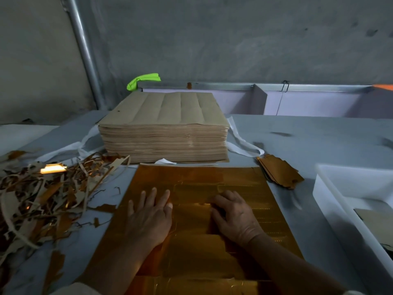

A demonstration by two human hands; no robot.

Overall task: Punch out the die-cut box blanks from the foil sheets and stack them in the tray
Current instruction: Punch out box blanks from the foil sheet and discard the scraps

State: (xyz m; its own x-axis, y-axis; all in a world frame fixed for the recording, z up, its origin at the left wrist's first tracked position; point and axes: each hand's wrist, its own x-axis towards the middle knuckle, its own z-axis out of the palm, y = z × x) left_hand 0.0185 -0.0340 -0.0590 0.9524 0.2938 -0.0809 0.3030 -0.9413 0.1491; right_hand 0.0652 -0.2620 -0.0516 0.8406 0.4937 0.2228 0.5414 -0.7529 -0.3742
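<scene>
A gold foil sheet (197,241) with die-cut lines lies flat on the grey table in front of me. My left hand (151,216) presses flat on its left half, fingers straight and spread. My right hand (234,218) sits at the sheet's middle with its fingers curled down onto the foil at a cut edge; whether it pinches a blank I cannot tell. A small pile of punched gold blanks (279,171) lies past the sheet's far right corner. A white tray (331,188) stands at the right, with a brown blank (376,218) inside.
A tall stack of brown-backed sheets (163,128) stands behind the foil sheet on white straps. A heap of foil and paper offcuts (42,199) covers the table's left side. Lilac bins (297,103) and a green rag (144,80) line the back wall.
</scene>
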